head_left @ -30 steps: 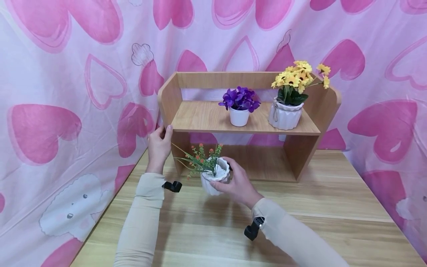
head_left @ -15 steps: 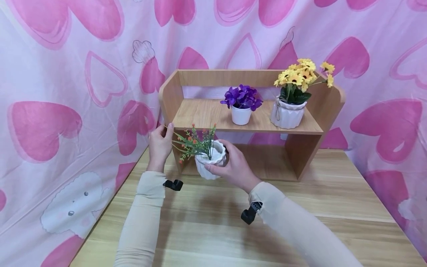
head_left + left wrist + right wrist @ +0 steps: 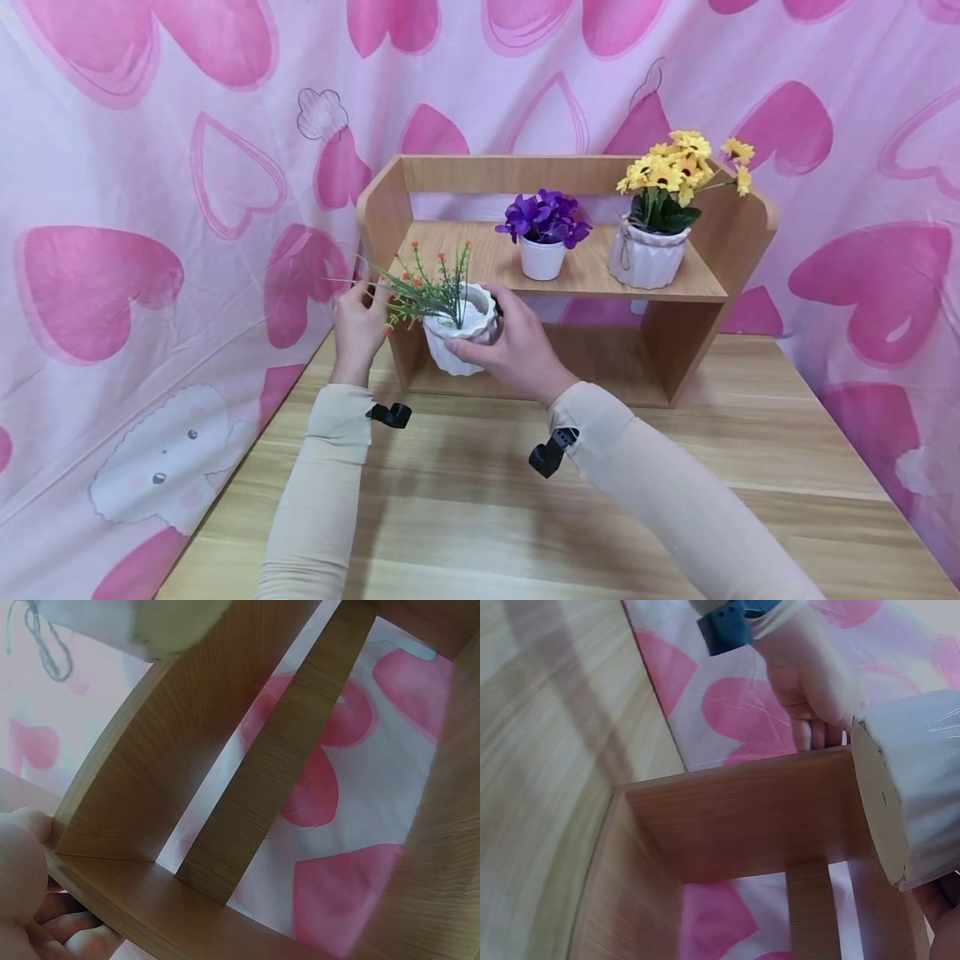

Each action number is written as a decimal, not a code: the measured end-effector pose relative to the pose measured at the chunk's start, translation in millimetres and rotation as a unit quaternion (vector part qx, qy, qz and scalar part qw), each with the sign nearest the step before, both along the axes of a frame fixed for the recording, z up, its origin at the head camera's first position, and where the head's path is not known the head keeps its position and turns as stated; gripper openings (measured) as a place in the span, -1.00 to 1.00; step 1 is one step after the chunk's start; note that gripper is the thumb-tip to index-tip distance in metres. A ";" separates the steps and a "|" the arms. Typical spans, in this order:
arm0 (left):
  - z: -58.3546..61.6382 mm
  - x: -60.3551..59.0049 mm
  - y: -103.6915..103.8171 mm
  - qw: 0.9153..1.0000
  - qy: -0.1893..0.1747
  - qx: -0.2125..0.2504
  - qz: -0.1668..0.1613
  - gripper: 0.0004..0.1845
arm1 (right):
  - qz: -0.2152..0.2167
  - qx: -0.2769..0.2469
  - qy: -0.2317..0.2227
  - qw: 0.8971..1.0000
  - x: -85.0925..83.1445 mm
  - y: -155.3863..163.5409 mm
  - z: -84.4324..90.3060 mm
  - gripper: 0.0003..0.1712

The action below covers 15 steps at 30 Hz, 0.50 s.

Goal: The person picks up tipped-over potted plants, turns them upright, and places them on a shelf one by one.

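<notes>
My right hand (image 3: 517,346) grips a white fluted flower pot (image 3: 456,354) by its side, thumb at the front. Green sprigs with small orange-red flowers (image 3: 431,287) lean left out of it. The pot is raised in front of the shelf's left half, and in the right wrist view the flower pot (image 3: 930,787) shows its pale flat base. My left hand (image 3: 358,329) grips the left side panel of the wooden shelf (image 3: 442,250); in the left wrist view its fingers (image 3: 71,926) curl round the panel's edge. Leaves overlap that hand in the head view.
On the upper board stand a small white pot of purple flowers (image 3: 542,258) and, to its right, a white pot of yellow flowers (image 3: 648,258). The shelf rests on a wood-grain table (image 3: 480,500). A pink heart-print curtain (image 3: 150,167) hangs behind and at both sides.
My right hand has lifted the flower pot up and left from low over the table to just below the upper board's height. My left hand has stayed at the shelf's side.
</notes>
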State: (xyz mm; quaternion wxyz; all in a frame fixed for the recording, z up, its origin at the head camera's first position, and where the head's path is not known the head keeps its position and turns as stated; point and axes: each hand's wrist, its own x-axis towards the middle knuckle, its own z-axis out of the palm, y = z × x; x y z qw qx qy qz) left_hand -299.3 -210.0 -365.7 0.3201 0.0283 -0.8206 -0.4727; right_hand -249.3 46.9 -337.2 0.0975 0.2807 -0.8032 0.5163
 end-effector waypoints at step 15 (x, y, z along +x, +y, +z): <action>2.4 0.2 1.3 1.000 -0.007 0.009 0.003 -0.60 | -0.010 0.011 0.026 1.000 -19.3 -3.9 34.8 -0.05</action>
